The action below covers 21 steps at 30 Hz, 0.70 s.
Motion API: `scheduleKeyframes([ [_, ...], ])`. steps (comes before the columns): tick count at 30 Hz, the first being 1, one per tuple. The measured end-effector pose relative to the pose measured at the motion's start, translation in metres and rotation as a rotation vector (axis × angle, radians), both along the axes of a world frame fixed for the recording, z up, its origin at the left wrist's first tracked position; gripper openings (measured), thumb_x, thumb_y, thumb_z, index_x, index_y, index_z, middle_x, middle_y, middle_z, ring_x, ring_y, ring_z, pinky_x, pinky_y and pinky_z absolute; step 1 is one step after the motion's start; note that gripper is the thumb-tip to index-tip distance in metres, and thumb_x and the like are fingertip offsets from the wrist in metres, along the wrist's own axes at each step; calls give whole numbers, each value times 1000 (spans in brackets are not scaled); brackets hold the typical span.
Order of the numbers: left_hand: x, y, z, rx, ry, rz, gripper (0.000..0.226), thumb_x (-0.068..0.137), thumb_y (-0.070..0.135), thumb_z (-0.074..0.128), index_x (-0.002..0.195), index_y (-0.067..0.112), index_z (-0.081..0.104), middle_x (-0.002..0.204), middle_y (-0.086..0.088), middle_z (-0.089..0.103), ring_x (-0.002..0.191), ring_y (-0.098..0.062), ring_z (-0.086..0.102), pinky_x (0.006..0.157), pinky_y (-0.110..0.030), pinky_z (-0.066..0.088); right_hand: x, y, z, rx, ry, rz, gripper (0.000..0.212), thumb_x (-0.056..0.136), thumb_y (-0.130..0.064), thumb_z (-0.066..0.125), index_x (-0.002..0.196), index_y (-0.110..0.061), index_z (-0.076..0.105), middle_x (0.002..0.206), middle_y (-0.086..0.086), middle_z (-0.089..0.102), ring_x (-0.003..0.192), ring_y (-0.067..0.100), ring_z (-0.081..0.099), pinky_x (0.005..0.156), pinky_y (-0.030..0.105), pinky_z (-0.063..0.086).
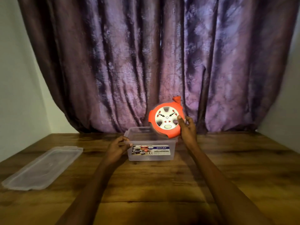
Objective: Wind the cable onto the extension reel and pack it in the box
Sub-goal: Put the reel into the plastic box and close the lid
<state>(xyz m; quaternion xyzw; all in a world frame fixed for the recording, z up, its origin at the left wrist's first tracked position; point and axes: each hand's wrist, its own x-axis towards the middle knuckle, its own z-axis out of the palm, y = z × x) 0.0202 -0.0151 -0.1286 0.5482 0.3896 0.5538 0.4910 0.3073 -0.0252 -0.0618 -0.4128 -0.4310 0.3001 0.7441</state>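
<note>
From the head camera, the right hand (186, 127) holds the orange reel (166, 120) tilted above the far right corner of the clear box (150, 150), thumb pressed on the white socket face and the fingers wrapped behind the rim. The reel's lower edge sits just over the box rim; whether it touches is hard to tell. An orange plug (176, 99) sticks up at the top of the reel, and no loose cable hangs down, so the winding looks done. The left hand (119, 146) pinches the near left corner of the box, steadying it on the tabletop (162, 184). The lid (43, 167) lies flat well apart to the left, in front of a purple curtain (154, 54) backdrop.

The reel looks like hard, smooth plastic: stiff, moderately weighty with cable inside, and apt to slip if gripped only on the glossy face. The rim, clamped front and back, seems the safer hold. The box is thin and light, likely to skid when the reel lands, so the steadying pinch seems sensible. The protruding plug may snag on the rim going in.
</note>
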Motion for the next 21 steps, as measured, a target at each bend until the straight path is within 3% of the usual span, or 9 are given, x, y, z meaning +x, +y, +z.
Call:
scheduleKeyframes([
  [3,8,1,-7,30,57,3,10,87,12,75,91,14,66,107,-20,70,90,-33,76,61,-48,61,24,0,5,-5,-46,-33,22,94,-22,66,105,-5,59,102,19,70,88,20,65,79,39,56],
  [5,9,0,-10,21,63,-18,12,87,15,76,94,14,66,108,-19,71,93,-37,75,67,-57,61,34,-1,10,-7,-89,-47,10,94,-21,67,94,-15,58,87,5,70,72,7,67,64,26,57],
  [7,8,-6,-9,23,76,-53,18,85,20,78,98,15,66,109,-20,71,96,-38,74,71,-57,61,40,-1,13,-22,-102,-21,7,94,-19,66,92,-19,59,80,-1,71,63,3,67,57,22,57],
  [8,6,-8,-9,30,86,-74,23,83,23,80,100,15,66,110,-19,72,96,-37,75,71,-55,61,42,-1,15,-38,-109,-4,7,95,-20,65,97,-16,60,85,4,73,68,9,68,62,28,58],
  [10,3,-14,-8,33,119,-107,32,80,30,82,107,20,68,112,-15,73,98,-35,75,72,-51,62,43,-1,20,-72,-150,15,26,95,-22,65,113,-4,60,102,18,71,84,23,68,74,38,57],
  [13,3,-18,-5,13,94,-108,46,83,33,80,126,37,63,120,-7,69,102,-31,74,76,-50,62,40,2,21,-73,-236,50,36,94,-23,67,124,-5,58,115,20,69,88,23,67,68,31,57],
  [18,10,-14,4,-3,-83,-159,40,98,25,64,137,30,56,130,-12,68,114,-39,68,91,-62,55,29,16,31,-70,-604,234,30,92,-24,69,120,-24,59,107,17,72,93,28,72,86,55,57],
  [21,18,-9,4,19,-89,-124,34,102,24,55,136,25,58,131,-11,68,121,-39,64,100,-64,49,21,27,39,-136,-925,301,37,88,-33,73,122,-27,59,105,5,74,93,20,73,84,48,58],
])
